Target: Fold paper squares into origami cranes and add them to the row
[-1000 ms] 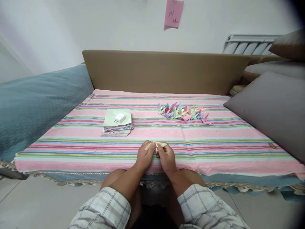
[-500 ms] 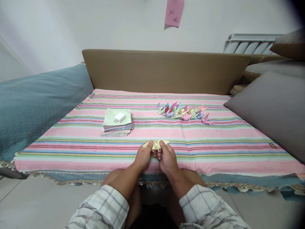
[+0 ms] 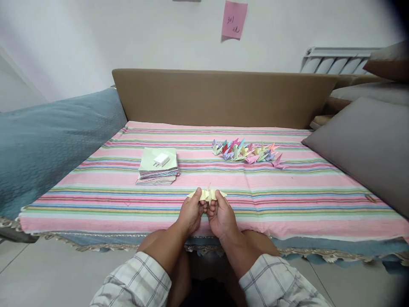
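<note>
Between my hands is a pale yellow paper crane [image 3: 209, 195], its two wings spread sideways and a thin point standing up at its middle. My left hand [image 3: 191, 212] pinches the left wing, thumb on top and fingers curled beneath. On the other wing, my right hand [image 3: 221, 214] has the same pinch. The fingertips of both hands nearly meet below the crane's body, and they hide its underside. Farther back and to the right, several folded paper cranes [image 3: 251, 159] in many colours lie in a cluster.
Left of my hands sits a stack of square paper [image 3: 150, 158] with a white charger plug [image 3: 161, 160] on top. All this rests on a striped cloth [image 3: 105, 179]. A blue cover [image 3: 57, 132] bounds the left, a grey cushion [image 3: 361, 145] the right, a brown backrest [image 3: 220, 98] the back.
The crane's wings are now pulled wider and flatter, and a thin point shows upright between them. My thumbs have moved slightly apart. The camera view has shifted a little.
</note>
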Available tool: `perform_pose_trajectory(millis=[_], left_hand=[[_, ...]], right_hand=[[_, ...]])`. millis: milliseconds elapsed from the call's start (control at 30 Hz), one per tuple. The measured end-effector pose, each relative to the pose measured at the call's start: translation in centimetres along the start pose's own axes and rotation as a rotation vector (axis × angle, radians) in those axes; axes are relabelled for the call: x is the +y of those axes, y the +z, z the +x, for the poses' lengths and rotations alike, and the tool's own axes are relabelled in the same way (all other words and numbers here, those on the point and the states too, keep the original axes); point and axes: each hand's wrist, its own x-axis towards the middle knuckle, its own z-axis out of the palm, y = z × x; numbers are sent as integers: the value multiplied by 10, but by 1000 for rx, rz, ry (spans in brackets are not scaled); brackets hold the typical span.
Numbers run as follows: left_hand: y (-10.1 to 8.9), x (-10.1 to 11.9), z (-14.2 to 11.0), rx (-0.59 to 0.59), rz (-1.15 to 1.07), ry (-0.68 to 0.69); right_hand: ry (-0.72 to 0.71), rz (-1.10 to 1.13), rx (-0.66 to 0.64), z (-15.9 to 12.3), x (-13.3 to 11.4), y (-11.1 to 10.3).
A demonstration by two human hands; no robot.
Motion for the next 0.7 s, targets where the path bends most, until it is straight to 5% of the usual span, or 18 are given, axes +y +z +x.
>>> perform_pose_trajectory(millis=[300,700], left_hand=[[0,6,-2,-115,8,6],[-9,12,3,-24,-101,-24]], right_hand=[[-52,-89,5,-1,-2,-1],[8,-16,21,3,-9,-5]])
